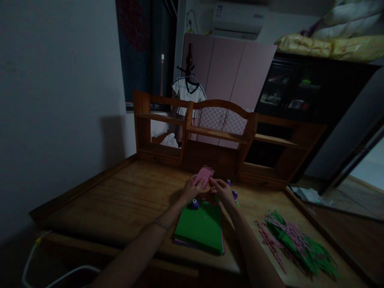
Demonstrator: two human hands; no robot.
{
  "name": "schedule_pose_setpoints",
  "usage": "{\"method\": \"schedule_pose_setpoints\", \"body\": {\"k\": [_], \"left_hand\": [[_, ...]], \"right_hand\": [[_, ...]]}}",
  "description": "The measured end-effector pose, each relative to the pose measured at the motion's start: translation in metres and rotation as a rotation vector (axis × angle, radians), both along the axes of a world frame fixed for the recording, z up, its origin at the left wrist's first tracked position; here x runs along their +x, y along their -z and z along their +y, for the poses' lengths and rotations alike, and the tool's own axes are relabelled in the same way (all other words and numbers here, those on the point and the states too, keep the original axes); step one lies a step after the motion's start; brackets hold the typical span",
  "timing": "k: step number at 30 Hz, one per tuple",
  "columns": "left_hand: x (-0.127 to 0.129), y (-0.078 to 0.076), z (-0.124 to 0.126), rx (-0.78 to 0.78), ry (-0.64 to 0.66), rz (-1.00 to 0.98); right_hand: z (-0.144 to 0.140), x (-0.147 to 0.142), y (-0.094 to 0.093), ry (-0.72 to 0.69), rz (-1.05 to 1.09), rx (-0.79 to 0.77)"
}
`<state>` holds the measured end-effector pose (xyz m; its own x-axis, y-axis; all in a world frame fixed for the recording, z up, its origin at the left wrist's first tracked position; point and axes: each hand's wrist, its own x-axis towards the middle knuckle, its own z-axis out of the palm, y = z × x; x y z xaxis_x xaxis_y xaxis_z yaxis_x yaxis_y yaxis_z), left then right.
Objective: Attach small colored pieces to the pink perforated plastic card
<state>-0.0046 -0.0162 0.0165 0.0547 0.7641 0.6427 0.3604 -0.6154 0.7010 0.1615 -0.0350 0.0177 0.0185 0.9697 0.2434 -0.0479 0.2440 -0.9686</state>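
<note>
Both my left hand and right hand pinch the pink sheet; I'd keep it taut and level above the green pad.

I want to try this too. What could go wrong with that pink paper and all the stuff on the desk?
The small pink punched sheet, pinched between left hand and right hand, might tear. A purple round punch on the green sheet stack could get knocked. The room is dim, so mistakes seem likelier.

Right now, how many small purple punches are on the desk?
3 visible: one purple punch on the green sheet stack by the left hand; two beyond the right hand. Hands may hide others.
</note>
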Motion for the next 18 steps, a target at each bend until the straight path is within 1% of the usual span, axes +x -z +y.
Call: {"method": "schedule_pose_setpoints", "body": {"k": [5,9,13,18], "left_hand": [[0.0045,0.0056,0.0064,-0.054,0.037,-0.073],[0.0057,0.0082,0.0082,-0.090,0.100,-0.106],[0.0039,0.0069,0.0073,-0.063,0.147,-0.070],[0.0039,0.0058,0.0069,-0.054,0.147,-0.063]], "right_hand": [[-0.0010,-0.0020,-0.0014,-0.029,-0.022,-0.022],[-0.0022,-0.0028,-0.0009,-0.031,-0.061,0.014],[-0.0018,-0.0021,0.0001,-0.029,-0.103,0.052],[-0.0010,-0.0020,-0.0001,-0.034,-0.115,0.051]]}}
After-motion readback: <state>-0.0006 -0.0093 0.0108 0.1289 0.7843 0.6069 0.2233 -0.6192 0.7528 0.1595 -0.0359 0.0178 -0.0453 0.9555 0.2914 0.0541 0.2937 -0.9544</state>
